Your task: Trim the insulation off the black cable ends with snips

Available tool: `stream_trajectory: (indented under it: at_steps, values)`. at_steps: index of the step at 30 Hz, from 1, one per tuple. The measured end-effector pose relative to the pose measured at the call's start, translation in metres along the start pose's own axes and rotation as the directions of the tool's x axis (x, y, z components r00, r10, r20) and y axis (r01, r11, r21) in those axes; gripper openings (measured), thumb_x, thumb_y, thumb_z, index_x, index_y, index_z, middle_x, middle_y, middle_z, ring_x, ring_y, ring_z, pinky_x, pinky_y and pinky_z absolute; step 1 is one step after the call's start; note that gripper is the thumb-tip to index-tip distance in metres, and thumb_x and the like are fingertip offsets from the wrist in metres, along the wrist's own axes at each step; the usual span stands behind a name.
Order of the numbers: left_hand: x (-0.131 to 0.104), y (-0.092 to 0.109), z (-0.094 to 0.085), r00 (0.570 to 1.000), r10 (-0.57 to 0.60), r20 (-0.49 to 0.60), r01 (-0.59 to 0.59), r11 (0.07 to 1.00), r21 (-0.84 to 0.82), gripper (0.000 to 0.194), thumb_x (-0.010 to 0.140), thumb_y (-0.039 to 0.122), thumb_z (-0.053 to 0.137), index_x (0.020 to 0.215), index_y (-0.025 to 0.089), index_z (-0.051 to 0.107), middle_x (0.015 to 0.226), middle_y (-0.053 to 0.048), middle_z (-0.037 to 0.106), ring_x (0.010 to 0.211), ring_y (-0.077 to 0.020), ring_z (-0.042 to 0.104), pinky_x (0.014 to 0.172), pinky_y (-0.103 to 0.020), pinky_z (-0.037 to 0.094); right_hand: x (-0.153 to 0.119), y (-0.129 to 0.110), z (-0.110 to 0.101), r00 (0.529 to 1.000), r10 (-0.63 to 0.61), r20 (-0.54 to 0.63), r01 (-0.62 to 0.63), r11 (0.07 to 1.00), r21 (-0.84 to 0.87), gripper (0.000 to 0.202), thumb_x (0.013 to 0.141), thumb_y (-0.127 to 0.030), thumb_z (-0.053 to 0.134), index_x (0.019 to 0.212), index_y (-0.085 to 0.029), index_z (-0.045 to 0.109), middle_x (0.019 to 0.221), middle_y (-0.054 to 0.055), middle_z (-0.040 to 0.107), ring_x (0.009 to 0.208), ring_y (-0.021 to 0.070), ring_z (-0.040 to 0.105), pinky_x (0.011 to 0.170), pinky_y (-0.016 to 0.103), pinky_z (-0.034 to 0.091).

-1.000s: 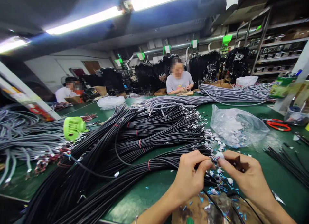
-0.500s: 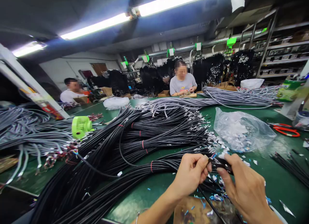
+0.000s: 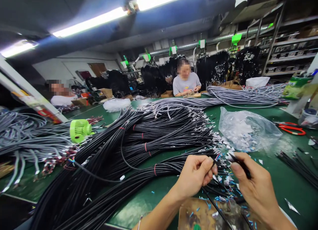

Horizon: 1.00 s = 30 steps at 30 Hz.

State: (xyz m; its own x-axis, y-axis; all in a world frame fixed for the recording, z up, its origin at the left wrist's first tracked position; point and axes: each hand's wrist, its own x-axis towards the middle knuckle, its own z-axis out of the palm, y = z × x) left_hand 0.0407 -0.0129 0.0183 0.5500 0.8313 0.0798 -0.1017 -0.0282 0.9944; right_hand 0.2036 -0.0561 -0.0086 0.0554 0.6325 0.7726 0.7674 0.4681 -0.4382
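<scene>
My left hand [image 3: 198, 173] is closed on the end of a black cable [image 3: 216, 207], whose coloured wires show just past the fingertips. The cable hangs down below that hand toward the bottom edge. In my right hand [image 3: 253, 180] is a dark tool [image 3: 242, 165], gripped between thumb and fingers, its tip pointing up and left; its exact kind is unclear. A small gap separates the two hands. Beneath them lies a brown board [image 3: 186, 215] strewn with blue and silver scraps. Bundled black cables [image 3: 159, 170] with red ties stretch out to the left.
Right of centre lies a clear plastic bag [image 3: 248, 130] of scraps, with red-handled scissors [image 3: 291, 128] beyond. Grey cables [image 3: 238, 96] cross the back of the green table. A green fan [image 3: 80, 130] stands at left. Two people sit across the table.
My right hand and the dark tool have drawn back from the cable end and turned, opening a gap between the hands. The view has shifted slightly.
</scene>
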Motion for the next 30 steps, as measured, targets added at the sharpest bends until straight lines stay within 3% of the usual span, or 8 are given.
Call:
stream_trajectory:
  at_steps: [5,10,15,17,20,23,27,30]
  values:
    - [-0.002,-0.006,0.006,0.998,0.02,-0.054,-0.018,0.999,0.036,0.046,0.075,0.053,0.062,0.061,0.01,0.057,0.048,0.003,0.044,0.039,-0.0034,0.033,0.039,-0.018,0.023,0.003,-0.007,-0.004,0.996,-0.003,0.095,-0.019,0.974,0.227,0.018,0.083,-0.025,0.063,0.1,-0.023,0.058,0.08,0.0,0.059,0.065,0.0113,0.056,0.055,0.02,0.045]
    - [-0.004,-0.007,0.009,0.993,0.078,-0.092,-0.073,0.995,0.064,0.034,0.077,0.04,0.064,0.067,0.008,0.061,0.051,0.002,0.047,0.042,-0.0046,0.036,0.041,-0.018,0.026,0.0,-0.01,-0.002,1.0,0.002,0.031,-0.012,0.952,0.305,0.019,0.079,-0.008,0.063,0.089,-0.023,0.059,0.076,-0.002,0.056,0.06,0.0085,0.05,0.051,0.019,0.04]
    - [-0.003,-0.009,0.006,0.966,0.221,-0.133,-0.198,0.966,0.165,0.014,0.075,0.023,0.066,0.07,0.01,0.067,0.056,0.0,0.054,0.046,-0.0076,0.044,0.044,-0.02,0.035,0.004,-0.01,-0.006,0.987,0.105,0.121,-0.144,0.911,0.386,0.009,0.082,-0.015,0.06,0.076,-0.022,0.06,0.069,-0.002,0.055,0.059,0.0095,0.05,0.051,0.02,0.039]
    - [-0.004,-0.01,0.005,0.917,0.374,-0.137,-0.326,0.903,0.281,0.007,0.072,0.017,0.069,0.069,0.011,0.068,0.061,-0.003,0.06,0.053,-0.0108,0.051,0.05,-0.021,0.039,0.004,-0.007,-0.005,0.953,0.212,0.216,-0.287,0.857,0.428,0.014,0.083,-0.024,0.059,0.07,-0.02,0.06,0.062,-0.003,0.05,0.054,0.0094,0.046,0.047,0.021,0.036]
    - [-0.006,-0.01,0.005,0.794,0.605,-0.057,-0.51,0.715,0.479,0.005,0.073,0.009,0.067,0.069,0.011,0.067,0.064,-0.005,0.062,0.06,-0.0127,0.054,0.056,-0.023,0.042,0.0,-0.001,-0.002,0.845,0.358,0.397,-0.527,0.683,0.506,0.02,0.083,-0.036,0.059,0.071,-0.019,0.06,0.054,-0.005,0.041,0.045,0.0071,0.034,0.039,0.02,0.027]
    - [-0.008,-0.009,0.005,0.67,0.742,0.013,-0.598,0.529,0.602,0.009,0.076,0.003,0.061,0.072,0.01,0.065,0.063,-0.005,0.061,0.059,-0.0124,0.053,0.055,-0.023,0.042,-0.001,0.001,-0.002,0.782,0.412,0.468,-0.619,0.599,0.507,0.031,0.087,-0.041,0.052,0.067,-0.019,0.058,0.047,-0.007,0.034,0.04,0.0064,0.029,0.037,0.02,0.023]
    - [-0.01,-0.01,0.006,0.584,0.81,0.042,-0.611,0.405,0.68,0.012,0.077,0.0,0.058,0.077,0.01,0.063,0.063,-0.005,0.06,0.058,-0.0125,0.052,0.054,-0.024,0.042,0.003,-0.008,-0.007,0.95,0.236,0.203,-0.298,0.877,0.376,0.023,0.085,-0.027,0.057,0.063,-0.019,0.058,0.055,-0.003,0.05,0.048,0.0085,0.046,0.045,0.02,0.037]
    - [-0.011,-0.013,0.008,0.559,0.829,0.016,-0.576,0.374,0.727,0.012,0.077,0.0,0.058,0.079,0.01,0.063,0.063,-0.005,0.06,0.056,-0.0122,0.051,0.051,-0.024,0.041,0.003,-0.017,-0.005,0.999,0.026,0.021,-0.031,0.965,0.26,0.008,0.081,-0.013,0.06,0.077,-0.019,0.06,0.067,-0.001,0.061,0.057,0.0093,0.056,0.057,0.019,0.045]
